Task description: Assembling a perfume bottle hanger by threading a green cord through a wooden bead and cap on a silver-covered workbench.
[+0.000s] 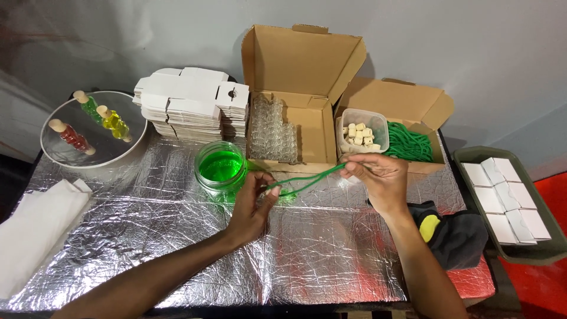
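1. Your left hand pinches one end of the green cord, fingers curled shut around it; your right hand pinches the other end, thumb and forefinger closed on it.
2. The cord spans between both hands, low over the foil table, sagging a bit in the middle.
3. Keep both pinches right at the tips and hold the cord taut; slack would likely let it drag on the foil.
4. The jar of green liquid sits just beyond your left hand, open top. Watch the left elbow and the cord end; a bump could tip it.
5. The box of small clear bottles stands just past the cord, between the hands.
6. The tub of corks is right behind your right hand; more green cord lies in the second box beside it.
7. A black cloth lies just right of your right wrist; it could snag.
8. Far left of your left hand: a round tray with filled bottles and a white towel. Flat cartons are behind the jar.
9. Far right: a green bin of white boxes, well apart.
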